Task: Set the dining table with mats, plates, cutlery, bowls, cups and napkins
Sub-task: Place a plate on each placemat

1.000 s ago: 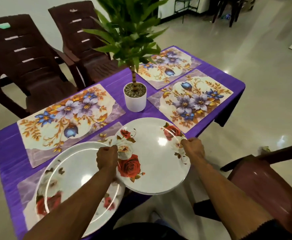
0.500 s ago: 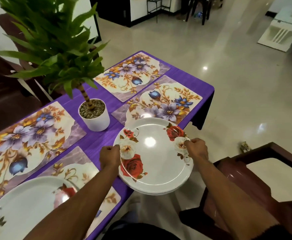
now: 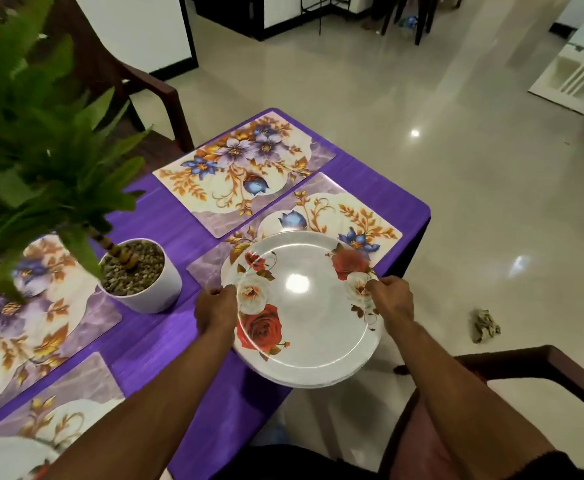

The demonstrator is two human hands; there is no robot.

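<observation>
I hold a stack of white plates (image 3: 315, 317) printed with red and white roses, level, over the table's near right edge. My left hand (image 3: 216, 311) grips the stack's left rim and my right hand (image 3: 392, 301) grips its right rim. The stack's far edge overlaps the near right floral mat (image 3: 321, 209). Another floral mat (image 3: 245, 171) lies bare beyond it. At the bottom left, one plate (image 3: 3, 457) rests on a mat (image 3: 62, 414), mostly cut off by the frame.
The table wears a purple cloth (image 3: 166, 223). A white pot (image 3: 145, 275) with a leafy plant (image 3: 41, 140) stands at its middle. A mat (image 3: 24, 317) lies at the left. Brown chairs stand behind (image 3: 152, 98) and at the lower right (image 3: 526, 372). A crumpled scrap (image 3: 486, 325) lies on the floor.
I have carried the plate stack rightward along the table, from beside the plate laid at the left to over the near right mat. That laid plate has slid almost out of view.
</observation>
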